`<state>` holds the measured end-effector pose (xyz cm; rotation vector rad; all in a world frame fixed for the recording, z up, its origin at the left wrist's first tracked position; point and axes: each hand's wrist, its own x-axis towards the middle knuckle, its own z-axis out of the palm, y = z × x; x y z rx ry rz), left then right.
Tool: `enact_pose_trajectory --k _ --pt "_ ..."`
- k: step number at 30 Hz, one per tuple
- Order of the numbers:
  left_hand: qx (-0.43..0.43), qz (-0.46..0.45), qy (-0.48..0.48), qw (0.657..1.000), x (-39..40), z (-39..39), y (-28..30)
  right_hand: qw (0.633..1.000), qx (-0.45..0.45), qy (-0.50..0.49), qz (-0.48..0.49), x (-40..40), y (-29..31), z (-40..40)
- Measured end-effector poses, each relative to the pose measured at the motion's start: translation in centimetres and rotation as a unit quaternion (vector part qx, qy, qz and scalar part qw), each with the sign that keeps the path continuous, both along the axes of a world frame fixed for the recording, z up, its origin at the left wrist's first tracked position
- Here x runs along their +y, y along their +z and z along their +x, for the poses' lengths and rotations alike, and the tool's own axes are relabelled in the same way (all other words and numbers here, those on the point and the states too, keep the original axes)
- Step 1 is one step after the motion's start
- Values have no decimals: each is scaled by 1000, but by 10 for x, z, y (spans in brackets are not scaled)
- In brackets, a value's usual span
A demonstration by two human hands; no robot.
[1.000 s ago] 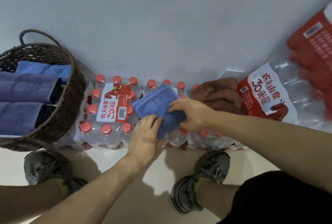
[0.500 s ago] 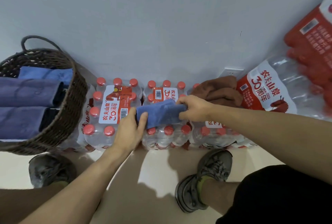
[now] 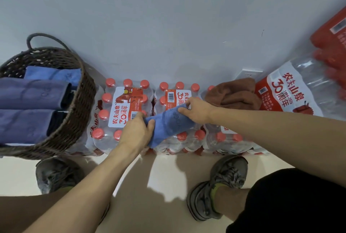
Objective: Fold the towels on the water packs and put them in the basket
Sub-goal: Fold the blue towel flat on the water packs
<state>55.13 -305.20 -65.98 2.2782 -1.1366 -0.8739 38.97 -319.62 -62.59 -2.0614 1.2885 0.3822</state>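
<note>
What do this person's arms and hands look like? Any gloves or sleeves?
No gloves or sleeves show: the left hand and right hand are bare, and so are both forearms. I see no watch, rings or markings on them.

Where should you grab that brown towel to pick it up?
Probably the raised bunched fold in the middle of the brown towel, coming from above. It lies crumpled on the water packs, against the wall, so no flat edge shows. Both hands, left hand and right hand, hold the blue towel.
</note>
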Motion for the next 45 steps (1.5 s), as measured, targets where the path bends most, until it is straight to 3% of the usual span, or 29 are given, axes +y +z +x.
enact_pose_trajectory --k 3,6,9,11,16,21,23,25,28,30,32,37,41,45 --pt "120 91 -38 988 3 7 12 997 49 43 -32 -4 4 5" --pt "292 172 -5 941 7 10 21 996 61 40 -41 -5 5 4" --pt "397 166 50 901 8 6 21 997 64 20 -30 -1 4 2" --pt "419 144 90 892 6 4 20 999 44 -28 11 1 5 0" --pt "408 152 96 895 8 7 21 944 -87 -230 220 -3 10 -12" --pt "431 103 162 882 8 -6 23 930 -63 -261 249 -5 10 -21" --pt "406 94 178 891 4 -11 24 929 -41 -260 260 -8 16 -25" --pt "388 95 172 900 0 -17 27 943 -17 -232 238 -7 25 -26" --pt "358 112 82 923 -11 -22 41 996 13 -33 81 -9 40 -31" --pt "306 106 -12 946 -24 -21 56 995 -26 85 53 -6 49 -33" --pt "221 85 -98 967 -38 -15 76 985 -79 138 70 4 60 -29" --pt "105 28 -289 951 -47 12 137 968 -201 150 13 30 78 -12" --pt "119 28 -340 933 -32 61 168 965 -218 146 14 45 91 10" --pt "172 83 -339 921 -24 126 181 956 -250 143 54 59 95 51"
